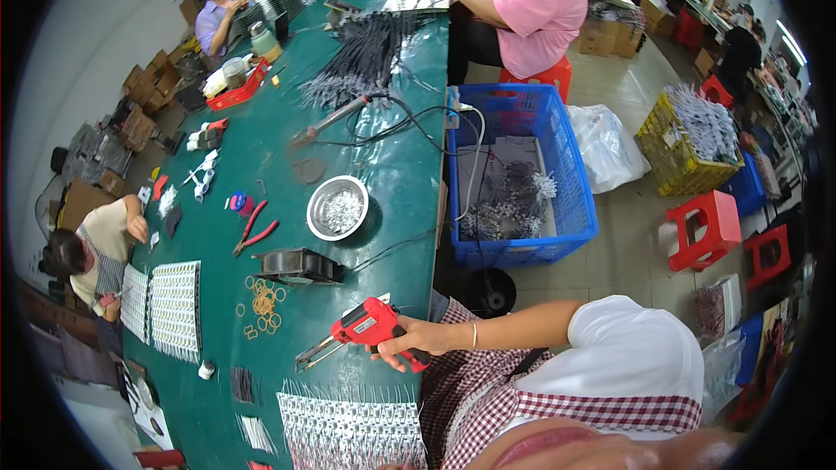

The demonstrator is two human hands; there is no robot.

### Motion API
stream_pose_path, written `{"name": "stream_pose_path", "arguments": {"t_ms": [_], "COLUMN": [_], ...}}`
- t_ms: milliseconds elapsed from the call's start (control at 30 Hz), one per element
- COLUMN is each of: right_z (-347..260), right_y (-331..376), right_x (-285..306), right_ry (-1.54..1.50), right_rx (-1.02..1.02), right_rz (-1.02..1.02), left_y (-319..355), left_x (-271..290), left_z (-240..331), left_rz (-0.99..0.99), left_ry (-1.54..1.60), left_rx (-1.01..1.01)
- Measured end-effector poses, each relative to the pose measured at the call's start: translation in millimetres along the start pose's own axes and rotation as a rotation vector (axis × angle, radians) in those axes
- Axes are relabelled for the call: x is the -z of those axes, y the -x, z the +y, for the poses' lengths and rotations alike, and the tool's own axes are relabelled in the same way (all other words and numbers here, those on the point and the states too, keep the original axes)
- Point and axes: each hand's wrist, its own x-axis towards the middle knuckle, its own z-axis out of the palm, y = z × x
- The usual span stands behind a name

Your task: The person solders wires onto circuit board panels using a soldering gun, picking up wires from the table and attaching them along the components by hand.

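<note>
In my right hand (405,341) is a red soldering gun (364,322), my fingers wrapped round its grip. Its metal tip points left and down, above the green table. Just below the tip lies a block of small white parts in rows (353,428), with thin wire ends sticking up along its far edge. Of my left hand (396,467) only a sliver shows at the lower edge; its fingers are hidden. Beside the block are a bundle of black wires (242,385) and one of white wires (256,433). A black fan (300,266) stands beyond the gun.
On the table (392,244) are rubber bands (265,303), red-handled pliers (257,228), a metal bowl of small parts (338,208), a corded soldering iron (331,119) and dark cables (361,57). A blue crate (570,183) stands alongside. Co-workers sit around, one in pink (544,13).
</note>
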Motion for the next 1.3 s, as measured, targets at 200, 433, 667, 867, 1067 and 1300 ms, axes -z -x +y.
{"name": "stream_pose_path", "arguments": {"t_ms": [200,433,667,867,1067,1300], "right_z": [-9,-4,-11,0,1,-1], "right_y": [3,2,10,7,9,6], "right_x": [-1,3,1,0,-1,-3], "right_ry": [0.002,0.035,0.105,0.119,0.127,0.136], "right_rx": [-0.013,0.003,0.014,0.118,0.197,0.192], "right_rz": [0.016,-0.018,-0.021,-0.023,0.036,0.041], "left_y": [39,76,93,99,113,128], "left_x": [-5,-9,-6,-7,4,-41], "left_z": [-2,1,19,33,49,20], "left_rz": [0.131,0.284,0.314,0.343,0.24,0.452], "left_ry": [0.006,-0.012,-0.038,0.13,0.263,0.418], "left_rx": [0.13,0.241,0.318,0.339,0.435,0.298]}}
